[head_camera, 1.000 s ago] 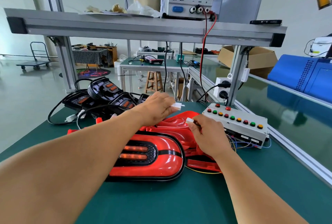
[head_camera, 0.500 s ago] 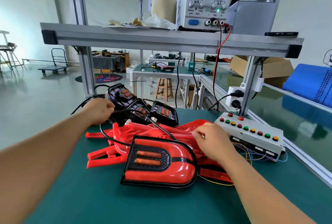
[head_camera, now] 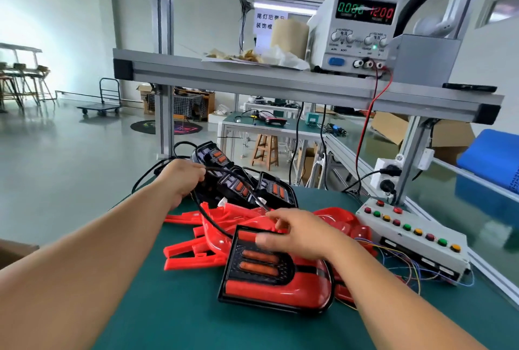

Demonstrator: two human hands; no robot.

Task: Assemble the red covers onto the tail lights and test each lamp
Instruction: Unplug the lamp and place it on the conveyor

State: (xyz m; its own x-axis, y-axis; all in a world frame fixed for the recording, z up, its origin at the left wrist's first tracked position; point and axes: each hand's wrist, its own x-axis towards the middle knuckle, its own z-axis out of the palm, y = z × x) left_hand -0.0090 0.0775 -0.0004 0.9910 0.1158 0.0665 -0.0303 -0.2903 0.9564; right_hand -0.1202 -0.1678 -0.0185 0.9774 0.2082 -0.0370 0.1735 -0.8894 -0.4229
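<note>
The fingers (head_camera: 196, 175) of the left hand (head_camera: 182, 181) are curled round a black cable (head_camera: 208, 219) and grip it, behind and to the left of the assembled tail light (head_camera: 276, 274). This lamp, with its red cover already on, lies flat on the green table (head_camera: 168, 318) and serves here as the reference. From the left hand the cable loops down over the loose red covers (head_camera: 196, 254), which lie in a heap just to the left of and behind the assembled tail light, some of them under its far edge. The right hand (head_camera: 300, 234) hovers over the far end of the assembled tail light. Its fingers (head_camera: 276, 217) are bent and its thumb is near the black edge of the lamp, but they are blurred, so I cannot tell if they pinch something. Behind the assembled tail light, past the covers, several bare tail lights (head_camera: 241, 185) in black housings lie together, and a white connector (head_camera: 222, 203) rests at their front edge. To the right of the assembled tail light stands a white button box (head_camera: 412, 234) with red, green and yellow buttons, and thin coloured wires (head_camera: 404, 262) run from it. High above and behind the assembled tail light, a power supply (head_camera: 356, 29) with lit green and red digits stands on a metal shelf (head_camera: 252, 77).
</note>
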